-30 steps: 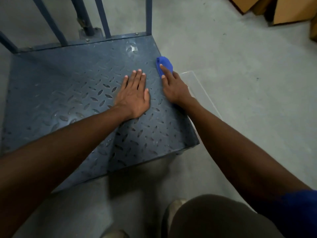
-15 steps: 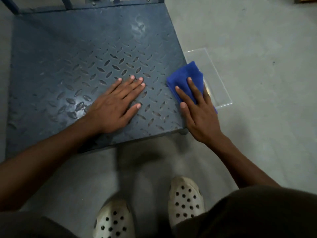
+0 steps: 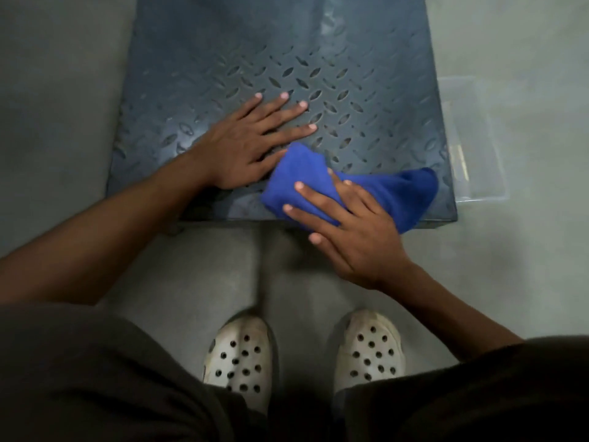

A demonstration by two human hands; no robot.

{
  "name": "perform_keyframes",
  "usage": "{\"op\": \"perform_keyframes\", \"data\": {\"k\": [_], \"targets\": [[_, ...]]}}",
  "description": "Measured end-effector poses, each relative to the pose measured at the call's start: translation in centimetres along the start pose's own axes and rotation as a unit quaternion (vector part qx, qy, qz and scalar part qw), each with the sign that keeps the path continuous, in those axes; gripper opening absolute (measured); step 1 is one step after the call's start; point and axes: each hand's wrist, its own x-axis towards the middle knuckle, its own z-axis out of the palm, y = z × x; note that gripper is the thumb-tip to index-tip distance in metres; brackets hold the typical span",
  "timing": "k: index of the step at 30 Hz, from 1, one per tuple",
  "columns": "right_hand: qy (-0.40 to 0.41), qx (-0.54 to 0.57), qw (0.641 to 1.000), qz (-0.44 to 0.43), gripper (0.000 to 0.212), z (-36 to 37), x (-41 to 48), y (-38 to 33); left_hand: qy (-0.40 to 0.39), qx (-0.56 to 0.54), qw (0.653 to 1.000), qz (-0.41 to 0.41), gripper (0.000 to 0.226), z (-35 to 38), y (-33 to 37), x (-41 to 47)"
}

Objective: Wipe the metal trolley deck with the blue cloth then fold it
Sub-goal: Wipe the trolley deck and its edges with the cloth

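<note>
The dark grey metal trolley deck [image 3: 366, 74], stamped with a diamond tread, fills the upper middle of the head view. A bunched blue cloth [image 3: 392, 193] lies along its near edge, stretching toward the near right corner. My right hand [image 3: 347, 231] presses flat on the cloth with straight, spread fingers, its heel hanging past the deck's edge. My left hand [image 3: 251, 145] rests flat on the deck just left of the cloth, fingers spread; its thumb side touches the cloth's left end.
A clear plastic tray [image 3: 471, 148] lies on the grey concrete floor [image 3: 57, 90] against the deck's right side. My two white perforated clogs [image 3: 242, 355] stand on the floor just below the deck's near edge.
My right hand has dragged the cloth from the deck's right edge down and left along the near edge, up against my left hand. The view has tilted further down.
</note>
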Motion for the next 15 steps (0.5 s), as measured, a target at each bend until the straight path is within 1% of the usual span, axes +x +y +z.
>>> {"op": "perform_keyframes", "data": {"k": [2,4,7,9,12,15], "targets": [[0.001,0.002,1.0,-0.027,0.053,0.0,0.9,-0.3,-0.014,-0.007,1.0,0.01,0.065,0.0,0.2,0.2],[0.006,0.008,0.999,-0.033,0.052,0.0,1.5,-0.4,-0.021,-0.016,1.0,0.006,0.068,-0.2,0.4,0.4],[0.006,0.015,0.999,-0.033,0.051,0.2,1.7,-0.7,-0.015,-0.016,1.0,-0.01,0.064,-0.5,-0.1,-1.0],[-0.001,0.006,0.999,-0.039,0.051,0.0,-0.1,-0.1,-0.013,-0.008,1.0,-0.025,0.06,-0.5,-0.2,-2.7],[-0.014,-0.036,0.998,-0.042,0.053,-1.2,-4.8,3.0,-0.034,-0.018,0.998,-0.057,0.059,-1.0,0.4,-4.4],[-0.052,-0.041,0.997,-0.039,0.056,-2.6,-6.3,4.9,-0.032,-0.033,0.996,-0.081,0.059,-1.8,0.8,-4.8]]}}
